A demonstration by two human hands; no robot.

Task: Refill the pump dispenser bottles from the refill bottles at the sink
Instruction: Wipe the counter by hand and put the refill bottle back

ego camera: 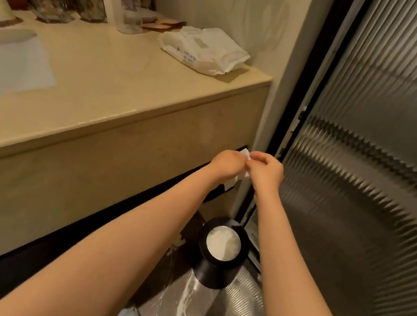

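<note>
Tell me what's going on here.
A person's left hand and right hand pinch a small white sheet between them, just below the counter edge, with a black bin on the floor beneath. A pack of wet wipes lies on the counter. Neither hand holds a bottle.
</note>
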